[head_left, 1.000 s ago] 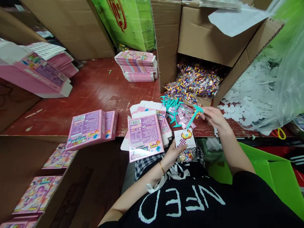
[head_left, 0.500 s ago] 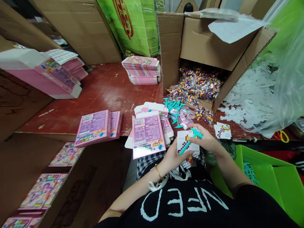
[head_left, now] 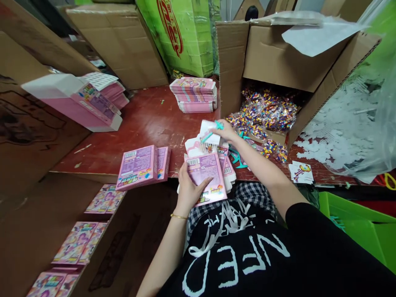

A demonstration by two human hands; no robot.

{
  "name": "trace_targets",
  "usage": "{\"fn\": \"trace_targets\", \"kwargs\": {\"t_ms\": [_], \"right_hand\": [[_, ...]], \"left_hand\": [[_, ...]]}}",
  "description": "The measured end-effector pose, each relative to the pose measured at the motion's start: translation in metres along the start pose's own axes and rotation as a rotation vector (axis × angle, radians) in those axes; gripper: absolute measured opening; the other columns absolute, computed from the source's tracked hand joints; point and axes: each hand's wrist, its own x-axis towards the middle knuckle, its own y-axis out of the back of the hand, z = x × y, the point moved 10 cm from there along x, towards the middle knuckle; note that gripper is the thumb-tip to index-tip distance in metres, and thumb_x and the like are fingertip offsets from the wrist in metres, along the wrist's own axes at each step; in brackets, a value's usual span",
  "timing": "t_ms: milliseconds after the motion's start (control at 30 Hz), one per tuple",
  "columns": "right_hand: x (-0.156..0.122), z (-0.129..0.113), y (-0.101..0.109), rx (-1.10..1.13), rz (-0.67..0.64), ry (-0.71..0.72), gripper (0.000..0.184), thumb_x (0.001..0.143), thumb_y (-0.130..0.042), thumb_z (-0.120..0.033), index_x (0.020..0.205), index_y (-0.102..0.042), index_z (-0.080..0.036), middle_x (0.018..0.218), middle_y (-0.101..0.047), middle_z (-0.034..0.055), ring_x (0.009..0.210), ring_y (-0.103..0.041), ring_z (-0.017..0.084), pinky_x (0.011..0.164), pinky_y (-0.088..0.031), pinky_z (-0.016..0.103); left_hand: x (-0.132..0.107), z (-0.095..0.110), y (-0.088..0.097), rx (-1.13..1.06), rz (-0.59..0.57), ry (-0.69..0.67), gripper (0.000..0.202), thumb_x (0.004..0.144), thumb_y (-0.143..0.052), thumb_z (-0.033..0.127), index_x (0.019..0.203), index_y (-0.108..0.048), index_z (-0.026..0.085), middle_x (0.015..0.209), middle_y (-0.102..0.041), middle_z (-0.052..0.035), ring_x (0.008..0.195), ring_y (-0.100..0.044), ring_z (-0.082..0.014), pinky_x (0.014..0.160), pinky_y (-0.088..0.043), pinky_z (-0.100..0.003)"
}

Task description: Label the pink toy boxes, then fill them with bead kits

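My left hand is closed round the lower left side of a pink and purple printed box, thumb across its face. The box's far end has its white flap up. Over that end, my right hand pinches a teal T-shaped plastic tool together with a white card. Small colourful pieces hang below the card, partly blurred. Beneath the held box lie more pink boxes with white flaps. Several teal tools lie just right of them, partly hidden by my right forearm.
Two pink boxes lie at the table's left front edge. A stack of flat boxes stands farther back. An upright carton spills bags of colourful beads. Printed cards lie at right, above a green bin.
My left hand has let go of the teal tool and card and taken hold of the pink box. My right hand has carried them forward and left, over the box's end.
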Motion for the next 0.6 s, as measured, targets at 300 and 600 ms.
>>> {"fn": "trace_targets", "kwargs": {"t_ms": [300,600], "right_hand": [[-0.096,0.01,-0.078,-0.22,-0.711,0.042,0.048,0.071,-0.083,-0.044,0.106,-0.062,-0.019,0.103,-0.067,0.0033,0.095,-0.063,0.019,0.088,-0.055,0.035],[-0.217,-0.047,-0.061,-0.739,-0.748,0.636,0.029,0.101,-0.044,-0.038,0.096,-0.066,-0.02,0.108,-0.064,0.0099,0.103,-0.056,0.023,0.096,-0.045,0.042]], "left_hand": [[-0.009,0.007,0.007,-0.228,0.025,0.083,0.112,0.066,-0.086,0.049,0.153,-0.025,0.016,0.155,-0.034,-0.0226,0.145,-0.035,-0.0362,0.12,-0.029,-0.052],[-0.043,0.04,0.016,-0.4,0.053,0.07,0.08,0.068,-0.085,0.044,0.136,-0.048,0.022,0.139,-0.052,-0.0133,0.131,-0.052,-0.0306,0.112,-0.042,-0.047]]}}
